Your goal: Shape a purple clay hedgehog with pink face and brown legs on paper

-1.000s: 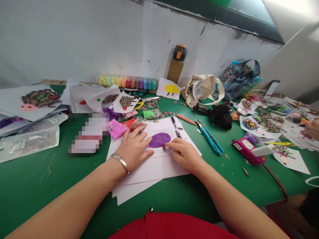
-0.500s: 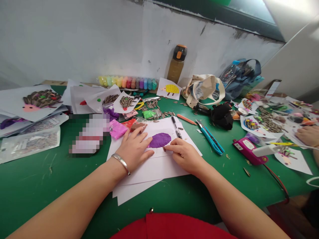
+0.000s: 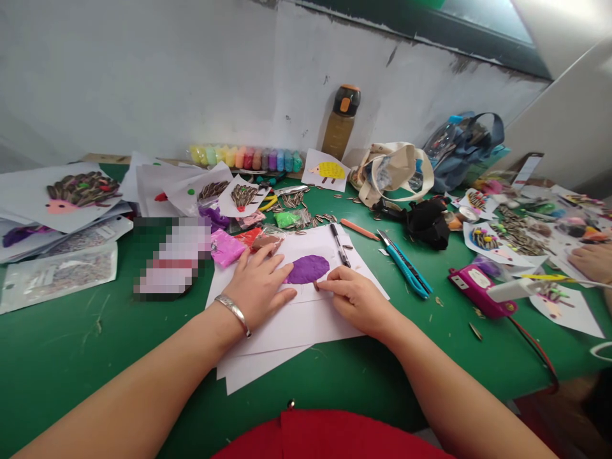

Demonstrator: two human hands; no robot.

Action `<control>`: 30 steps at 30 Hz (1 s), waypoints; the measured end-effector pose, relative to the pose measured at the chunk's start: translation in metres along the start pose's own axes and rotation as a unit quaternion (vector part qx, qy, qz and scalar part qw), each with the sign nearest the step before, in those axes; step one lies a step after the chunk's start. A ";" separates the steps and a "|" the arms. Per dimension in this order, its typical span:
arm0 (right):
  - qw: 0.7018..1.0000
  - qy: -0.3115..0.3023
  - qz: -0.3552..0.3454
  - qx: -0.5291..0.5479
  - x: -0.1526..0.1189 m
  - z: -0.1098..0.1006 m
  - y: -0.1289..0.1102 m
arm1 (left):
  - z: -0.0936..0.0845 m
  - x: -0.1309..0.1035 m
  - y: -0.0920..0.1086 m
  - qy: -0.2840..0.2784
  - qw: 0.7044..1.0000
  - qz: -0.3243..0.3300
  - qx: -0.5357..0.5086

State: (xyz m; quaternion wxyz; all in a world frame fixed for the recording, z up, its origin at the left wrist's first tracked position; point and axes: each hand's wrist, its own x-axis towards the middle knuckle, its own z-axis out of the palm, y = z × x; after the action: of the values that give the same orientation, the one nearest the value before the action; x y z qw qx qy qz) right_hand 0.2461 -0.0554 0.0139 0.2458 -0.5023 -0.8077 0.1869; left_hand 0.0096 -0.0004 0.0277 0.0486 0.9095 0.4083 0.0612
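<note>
My left hand (image 3: 261, 284) lies flat on white paper (image 3: 287, 325), fingers spread, beside a purple clay oval (image 3: 310, 269). A silver bracelet (image 3: 233, 315) circles that wrist. My right hand (image 3: 358, 296) is curled, its index fingertip at a small brown clay piece (image 3: 316, 286) by the oval's lower edge. Whether the thumb also touches this piece is hidden. Above the right hand, a black and clear pen (image 3: 340, 245) rests on the paper. Near my left fingers lie a pink clay packet (image 3: 226, 248) and a brown clay packet (image 3: 268, 240).
A blue utility knife (image 3: 405, 264) and an orange clay tool (image 3: 359, 229) lie rightward. Seed-covered hedgehog pictures (image 3: 81, 191) are stacked left. Behind stand a bottle (image 3: 340, 124) and a cloth bag (image 3: 394, 169). At right are a magenta power strip (image 3: 482, 290) and another person's hand (image 3: 593, 260).
The view has shifted very slightly. Both hands keep nearly the same places, with the right index fingertip still at the brown clay piece.
</note>
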 end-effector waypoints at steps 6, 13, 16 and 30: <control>0.999 -0.011 -0.029 -0.010 -0.001 -0.002 0.000 | -0.001 0.000 0.001 -0.003 1.000 -0.002 -0.001; 0.999 -0.020 -0.045 -0.006 -0.001 -0.005 -0.002 | 0.000 0.000 0.000 0.002 1.000 0.000 0.000; 0.998 -0.020 -0.051 -0.007 -0.001 -0.006 -0.002 | 0.000 0.000 0.000 0.005 1.000 0.001 -0.001; 0.997 -0.036 -0.062 0.002 -0.001 -0.009 -0.002 | 0.002 0.000 -0.001 0.006 1.000 0.000 -0.003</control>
State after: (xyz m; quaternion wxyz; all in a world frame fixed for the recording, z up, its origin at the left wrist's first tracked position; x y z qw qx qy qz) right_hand 0.2501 -0.0567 0.0223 0.2290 -0.4439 -0.8451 0.1905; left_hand 0.0092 0.0002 0.0258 0.0485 0.9090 0.4084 0.0675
